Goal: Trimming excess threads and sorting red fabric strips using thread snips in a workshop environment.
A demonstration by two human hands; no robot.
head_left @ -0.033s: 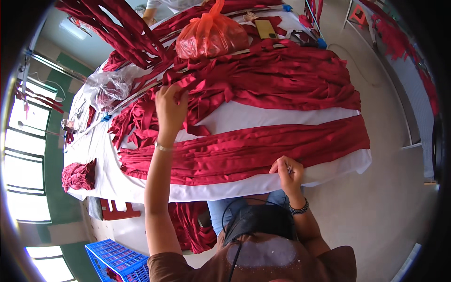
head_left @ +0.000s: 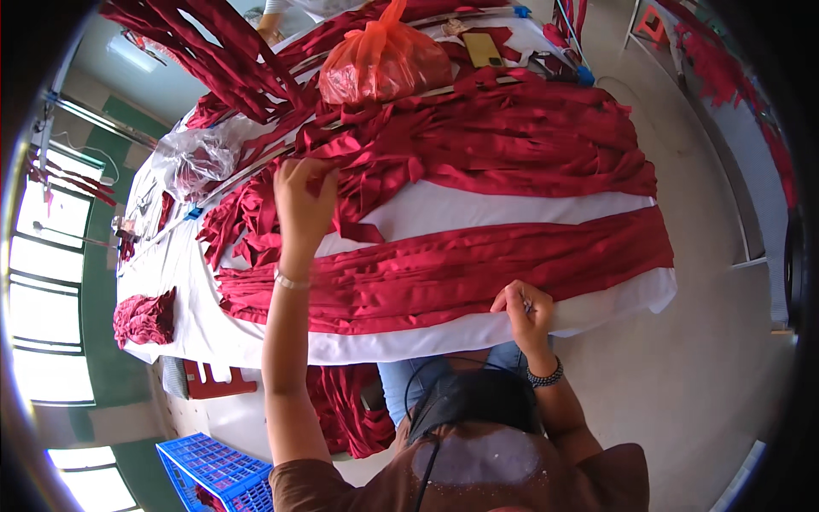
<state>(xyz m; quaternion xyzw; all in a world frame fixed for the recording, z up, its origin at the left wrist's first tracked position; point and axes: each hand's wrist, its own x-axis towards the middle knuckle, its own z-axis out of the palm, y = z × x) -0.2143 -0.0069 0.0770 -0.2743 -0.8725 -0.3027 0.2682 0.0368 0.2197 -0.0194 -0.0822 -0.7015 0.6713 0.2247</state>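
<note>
The left hand (head_left: 304,205) has moved a little toward the left and near edges of the white-covered table (head_left: 375,348); the right hand (head_left: 530,314) stays nearly where it was. The left hand's fingers curl over the farther bundle of dark red strips (head_left: 537,141), with red showing between them; whether they pinch a strip I cannot tell. This bundle stretches from left of the hand to the table's right edge. The right hand is clenched around a small greyish object (head_left: 526,305), too small to make out, above the table's near edge. There the nearer bundle of red strips (head_left: 444,269) runs along the near edge as far as the right edge. A crumpled red bundle (head_left: 145,316) sits at the near left corner. Beyond the farther bundle stands a knotted red plastic bag (head_left: 384,68), with a phone (head_left: 484,49) toward the far right corner.
</note>
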